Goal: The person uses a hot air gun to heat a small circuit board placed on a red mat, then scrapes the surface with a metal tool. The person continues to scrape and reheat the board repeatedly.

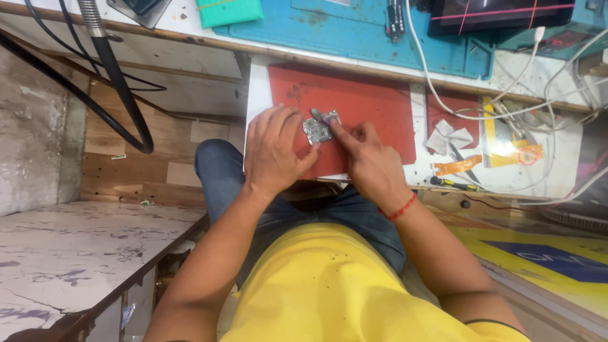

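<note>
A small silvery circuit board piece (pixel 316 130) lies on a red mat (pixel 373 104) at the near edge of the workbench. My left hand (pixel 274 151) rests flat on the mat beside it, fingers touching its left side. My right hand (pixel 366 159) presses its index finger onto the piece, with a thin grey tool tip (pixel 315 113) showing just above the fingertip. A red thread band (pixel 401 208) circles my right wrist.
Right of the mat are paper scraps (pixel 449 136), an orange flex strip (pixel 457 166), a screwdriver (pixel 451 183) and white cables (pixel 506 111). A blue mat (pixel 354 28) and a dark device (pixel 500 14) lie farther back. Black hoses (pixel 123 95) hang at left above a marble slab (pixel 76 253).
</note>
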